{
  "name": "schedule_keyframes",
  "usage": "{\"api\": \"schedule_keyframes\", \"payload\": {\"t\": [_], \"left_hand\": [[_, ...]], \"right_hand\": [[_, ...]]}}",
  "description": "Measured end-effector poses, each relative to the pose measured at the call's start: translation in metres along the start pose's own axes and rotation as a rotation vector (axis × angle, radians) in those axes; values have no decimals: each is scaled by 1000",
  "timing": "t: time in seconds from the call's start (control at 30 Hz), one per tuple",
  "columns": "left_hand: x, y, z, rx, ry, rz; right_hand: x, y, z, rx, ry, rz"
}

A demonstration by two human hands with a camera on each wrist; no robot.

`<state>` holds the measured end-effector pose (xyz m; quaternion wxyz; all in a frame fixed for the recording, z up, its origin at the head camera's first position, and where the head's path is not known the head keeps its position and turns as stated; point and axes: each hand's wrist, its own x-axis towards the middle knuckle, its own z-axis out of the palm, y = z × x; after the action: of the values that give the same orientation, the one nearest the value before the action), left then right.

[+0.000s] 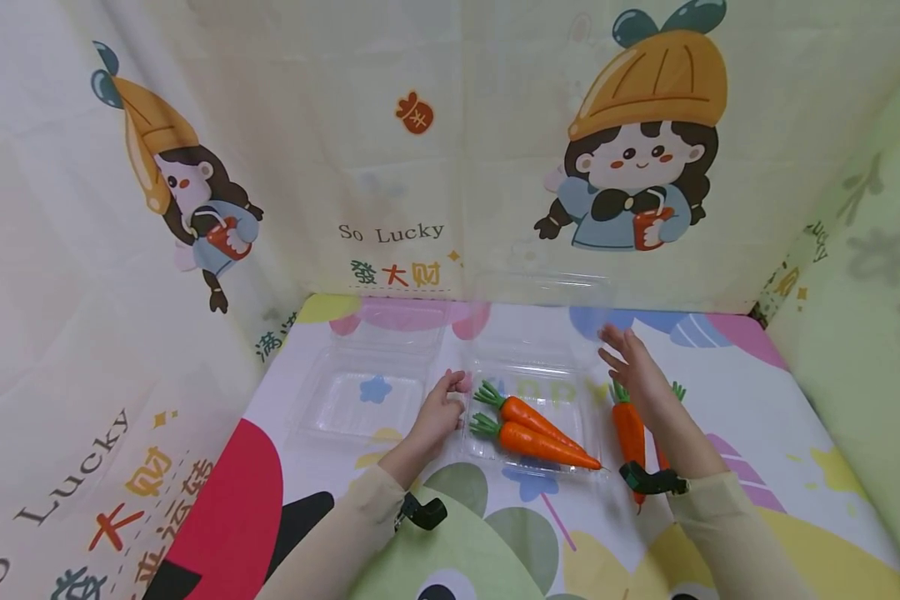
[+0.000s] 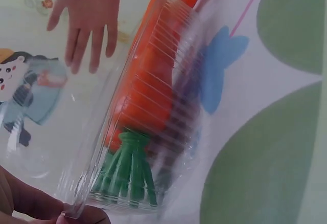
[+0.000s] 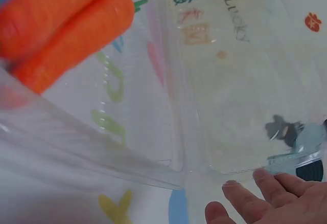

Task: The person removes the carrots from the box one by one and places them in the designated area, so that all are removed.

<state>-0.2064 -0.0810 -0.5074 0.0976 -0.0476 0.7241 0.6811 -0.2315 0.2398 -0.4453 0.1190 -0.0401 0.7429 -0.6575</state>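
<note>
A clear plastic clamshell box (image 1: 581, 404) lies with its lid (image 1: 540, 333) raised at the back. Two orange toy carrots (image 1: 543, 446) with green tops lie side by side inside, tops to the left. At the box's left rim is my left hand (image 1: 438, 412); in the left wrist view its thumb and finger (image 2: 36, 203) pinch the rim near the carrot tops. My right hand (image 1: 641, 375) is held up at the lid's right side, fingers extended. In the right wrist view its fingertips (image 3: 260, 175) touch the lid's edge.
Left of the box, another clear clamshell (image 1: 337, 408) lies with its lid up and nothing inside. More carrots (image 1: 630, 433) lie at the right, partly hidden under my right forearm. Printed cloth walls (image 1: 495, 167) enclose the table's back and sides.
</note>
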Motion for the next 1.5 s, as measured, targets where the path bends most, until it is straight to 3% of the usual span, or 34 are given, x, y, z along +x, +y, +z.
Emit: {"api": "schedule_keyframes", "payload": {"t": [0.3,0.6,1.1,1.33,1.5], "left_hand": [[-12,-5,3,-33,10,-8],[-18,-3,6,-67,20,-9],[-16,-7,2,-25,37,-13],[-15,-5,0,13,41,37],[-14,-3,0,30,41,34]], "right_hand": [[10,8,-7,135,-76,47],[17,18,-7,255,-100,113],[19,39,-1,177,-124,203],[21,38,-1,136,-120,208],[18,29,1,70,-81,225]]}}
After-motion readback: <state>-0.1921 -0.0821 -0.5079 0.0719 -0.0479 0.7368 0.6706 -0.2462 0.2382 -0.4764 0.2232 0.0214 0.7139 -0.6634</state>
